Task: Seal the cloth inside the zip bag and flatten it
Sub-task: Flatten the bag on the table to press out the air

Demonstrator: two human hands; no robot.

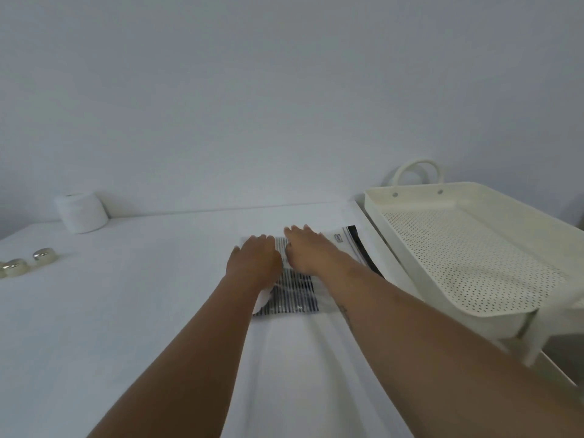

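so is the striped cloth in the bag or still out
In: clear plastic of the zip bag lies over the striped cloth. Whether the zip is sealed, cannot tell.

Both bare forearms reach forward and converge, the left hand (254, 259) and the right hand (305, 249) lying palm-down just beside each other, fingers extended and pressed flat, with a small tattoo on the right forearm.

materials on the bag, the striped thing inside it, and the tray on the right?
Zip bag: clear glossy plastic film, judging by the stripes showing through and the glints on it.
Striped cloth: looks like soft woven fabric with dark and white stripes; it wrinkles under the film.
Perforated tray: cream, matte, rigid, with a punched hole grid and rivets; probably painted metal, possibly plastic.
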